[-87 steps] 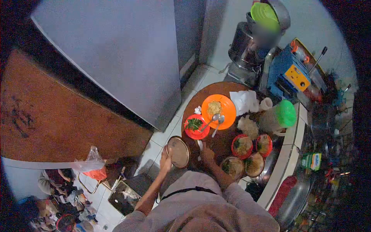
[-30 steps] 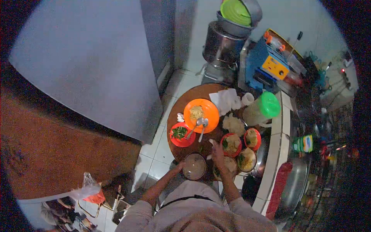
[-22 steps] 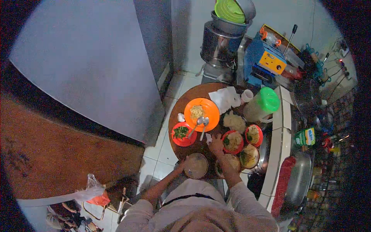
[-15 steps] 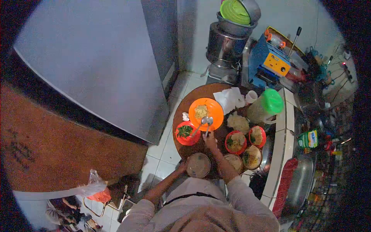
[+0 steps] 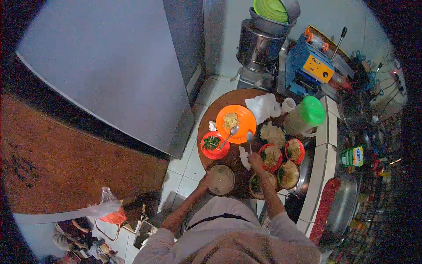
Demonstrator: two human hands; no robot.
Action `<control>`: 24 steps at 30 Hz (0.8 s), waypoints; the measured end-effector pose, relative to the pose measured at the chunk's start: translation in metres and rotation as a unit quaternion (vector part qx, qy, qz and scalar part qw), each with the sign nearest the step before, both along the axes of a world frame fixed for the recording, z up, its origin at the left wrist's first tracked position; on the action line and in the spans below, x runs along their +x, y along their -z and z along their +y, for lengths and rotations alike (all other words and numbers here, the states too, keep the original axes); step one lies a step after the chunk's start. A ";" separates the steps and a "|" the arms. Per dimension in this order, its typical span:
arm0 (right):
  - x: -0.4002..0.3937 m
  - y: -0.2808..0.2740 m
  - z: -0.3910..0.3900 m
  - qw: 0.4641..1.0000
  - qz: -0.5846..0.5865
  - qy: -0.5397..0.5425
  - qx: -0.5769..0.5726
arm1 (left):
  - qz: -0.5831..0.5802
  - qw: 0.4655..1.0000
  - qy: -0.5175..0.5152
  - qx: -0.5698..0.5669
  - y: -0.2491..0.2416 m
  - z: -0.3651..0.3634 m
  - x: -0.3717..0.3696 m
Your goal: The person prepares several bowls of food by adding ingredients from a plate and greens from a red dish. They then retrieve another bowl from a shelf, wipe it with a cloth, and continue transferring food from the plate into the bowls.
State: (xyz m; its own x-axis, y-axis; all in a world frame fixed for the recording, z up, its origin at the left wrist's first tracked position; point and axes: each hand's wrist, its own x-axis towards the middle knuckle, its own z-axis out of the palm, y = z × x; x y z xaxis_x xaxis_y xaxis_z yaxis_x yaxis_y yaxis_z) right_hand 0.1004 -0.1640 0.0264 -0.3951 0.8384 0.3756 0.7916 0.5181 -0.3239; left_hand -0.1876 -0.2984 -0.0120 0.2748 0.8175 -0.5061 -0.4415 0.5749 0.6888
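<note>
The left hand [image 5: 203, 181] grips the near rim of a round bowl [image 5: 220, 179] at the front edge of the round wooden counter [image 5: 228, 97]. The right hand [image 5: 256, 161] is closed on the handle of a spoon [image 5: 249, 140], lifted just beside the orange plate [image 5: 241, 119] of noodles. A second spoon [image 5: 230, 133] rests across that plate and the red bowl [image 5: 214, 145] of greens

Left hand [image 5: 203, 181] grips bowl [image 5: 220, 180] rim; right hand [image 5: 256, 162] holds spoon [image 5: 249, 140] beside orange plate [image 5: 236, 123].
</note>
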 end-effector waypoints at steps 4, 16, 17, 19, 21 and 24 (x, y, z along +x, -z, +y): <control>0.012 -0.006 -0.041 0.923 -0.361 0.026 -0.132 | -0.031 0.999 -0.026 0.014 -0.003 0.005 -0.007; -0.030 -0.101 -0.109 0.920 -0.095 0.142 -0.354 | 0.279 0.958 -0.055 -0.034 -0.092 0.005 -0.012; -0.029 -0.087 -0.110 0.915 -0.094 0.159 -0.360 | 0.306 0.951 -0.041 -0.029 -0.081 0.006 -0.015; -0.028 -0.070 -0.109 0.909 -0.094 0.174 -0.366 | 0.333 0.942 -0.026 -0.024 -0.072 0.006 -0.016; -0.028 -0.057 -0.106 0.900 -0.046 0.195 -0.388 | 0.311 0.949 -0.056 -0.009 -0.072 0.008 -0.014; -0.016 -0.008 -0.106 0.921 -0.051 0.146 -0.357 | 0.309 0.947 -0.076 0.044 -0.059 0.005 -0.014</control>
State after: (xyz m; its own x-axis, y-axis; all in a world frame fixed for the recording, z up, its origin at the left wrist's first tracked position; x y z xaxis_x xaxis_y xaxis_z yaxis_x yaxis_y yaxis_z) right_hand 0.0843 -0.2697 0.0343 -0.1162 0.9334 -0.3396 0.9083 -0.0385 -0.4166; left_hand -0.2019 -0.2934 0.0466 -0.1760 0.8705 -0.4596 -0.0106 0.4652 0.8851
